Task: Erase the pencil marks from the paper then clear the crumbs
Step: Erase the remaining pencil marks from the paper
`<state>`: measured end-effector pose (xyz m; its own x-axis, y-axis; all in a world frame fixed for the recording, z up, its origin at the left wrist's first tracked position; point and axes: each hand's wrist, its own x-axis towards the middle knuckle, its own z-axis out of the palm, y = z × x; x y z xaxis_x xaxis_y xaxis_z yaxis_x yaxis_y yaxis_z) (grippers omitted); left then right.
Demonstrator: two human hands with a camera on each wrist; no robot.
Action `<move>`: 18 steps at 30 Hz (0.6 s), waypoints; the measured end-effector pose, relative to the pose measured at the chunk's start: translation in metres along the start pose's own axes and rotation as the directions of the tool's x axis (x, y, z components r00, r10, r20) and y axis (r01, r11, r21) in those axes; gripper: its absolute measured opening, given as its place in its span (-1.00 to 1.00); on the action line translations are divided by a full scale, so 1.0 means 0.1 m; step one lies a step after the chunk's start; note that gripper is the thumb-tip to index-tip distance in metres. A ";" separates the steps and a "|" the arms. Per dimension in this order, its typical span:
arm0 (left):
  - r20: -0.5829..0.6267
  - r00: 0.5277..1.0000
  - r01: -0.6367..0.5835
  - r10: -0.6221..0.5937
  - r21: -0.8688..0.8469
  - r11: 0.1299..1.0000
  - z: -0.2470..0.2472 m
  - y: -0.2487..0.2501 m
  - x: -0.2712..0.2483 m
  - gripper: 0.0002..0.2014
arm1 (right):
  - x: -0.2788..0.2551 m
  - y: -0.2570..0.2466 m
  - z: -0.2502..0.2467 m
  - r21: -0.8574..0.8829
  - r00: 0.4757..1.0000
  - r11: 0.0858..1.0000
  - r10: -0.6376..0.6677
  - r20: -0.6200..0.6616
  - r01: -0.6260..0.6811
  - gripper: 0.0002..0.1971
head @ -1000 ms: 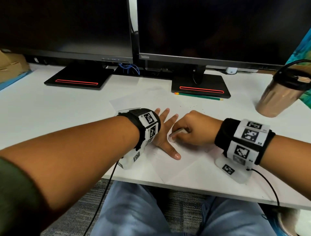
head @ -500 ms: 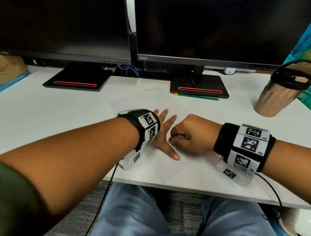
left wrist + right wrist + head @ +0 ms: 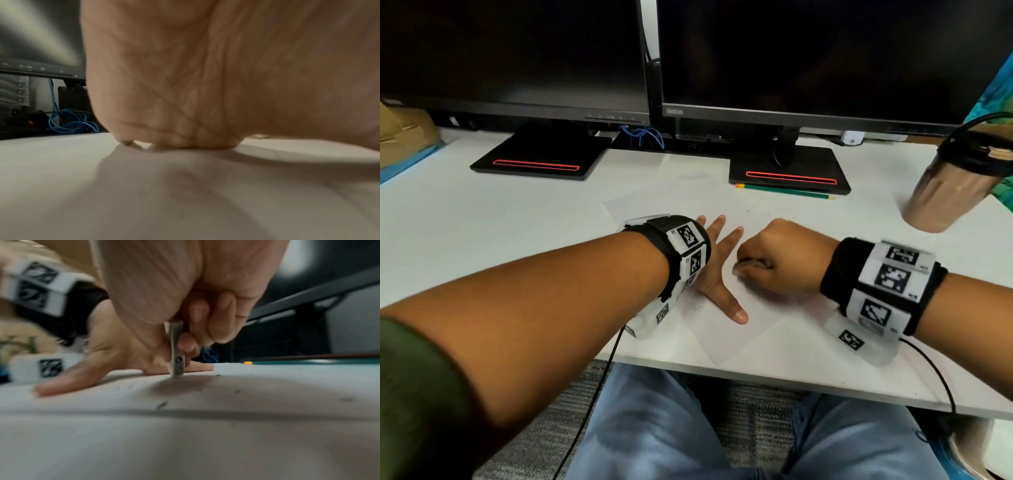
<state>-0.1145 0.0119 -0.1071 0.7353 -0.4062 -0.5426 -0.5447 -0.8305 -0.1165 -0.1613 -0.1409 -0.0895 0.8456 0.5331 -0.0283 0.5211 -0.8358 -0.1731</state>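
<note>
Pressing flat on the white sheet of paper point(image 3: 726, 337), the left hand point(image 3: 717, 270) has its fingers point(image 3: 732, 236) straight and spread, thumb angled toward the near edge of the white surface point(image 3: 482, 240). Just to its right, the right hand point(image 3: 780, 260) is curled into a fist, its fingers point(image 3: 218, 321) and thumb clamped on a small pale grey rectangular eraser point(image 3: 176, 352). In the right wrist view the eraser stands nearly upright with its lower end on the paper, close to the left hand's fingertips. Dark crumbs point(image 3: 161, 404) lie scattered on the sheet near the eraser; faint pencil marks point(image 3: 135, 384) seem to show beside it, though blur makes this uncertain. A green pencil point(image 3: 786, 192) lies beyond the paper, against the right black monitor base point(image 3: 787, 164).
</note>
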 end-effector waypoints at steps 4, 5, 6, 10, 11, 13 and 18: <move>0.000 1.000 0.005 -0.005 -0.001 1.000 0.00 -0.01 0.02 0.47 | 0.00 0.07 -0.04 0.042 0.998 0.997 0.061 0.003 -0.061 -0.76; 0.000 1.000 0.006 -0.006 -0.005 1.000 0.00 0.00 0.02 0.47 | 0.01 0.11 -0.06 0.013 0.995 0.995 0.095 -0.012 -0.094 -0.74; 0.001 1.000 0.006 -0.006 -0.008 1.000 0.00 0.00 0.02 0.47 | 0.01 0.11 -0.06 -0.012 0.996 0.996 0.090 -0.023 -0.091 -0.73; 0.005 1.000 0.002 -0.002 -0.004 1.000 0.01 -0.01 0.03 0.47 | -0.06 -0.05 0.04 0.080 0.998 0.995 -0.053 0.028 0.050 -0.77; 0.004 1.000 0.003 -0.003 -0.002 1.000 0.00 -0.01 0.03 0.47 | -0.05 -0.01 0.01 0.086 1.000 0.996 -0.014 0.018 0.012 -0.78; -0.001 1.000 0.009 -0.009 -0.003 1.000 0.00 0.00 0.03 0.47 | -0.02 0.09 -0.04 0.039 0.997 0.997 0.073 -0.013 -0.072 -0.75; 0.001 1.000 0.006 -0.006 0.006 1.000 0.00 0.00 0.04 0.47 | -0.06 -0.04 0.04 0.059 0.999 0.997 -0.045 0.028 0.043 -0.74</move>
<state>-0.1119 0.0106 -0.1091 0.7382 -0.4009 -0.5426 -0.5429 -0.8304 -0.1251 -0.1690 -0.1406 -0.0928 0.8175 0.5739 -0.0485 0.5496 -0.8026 -0.2319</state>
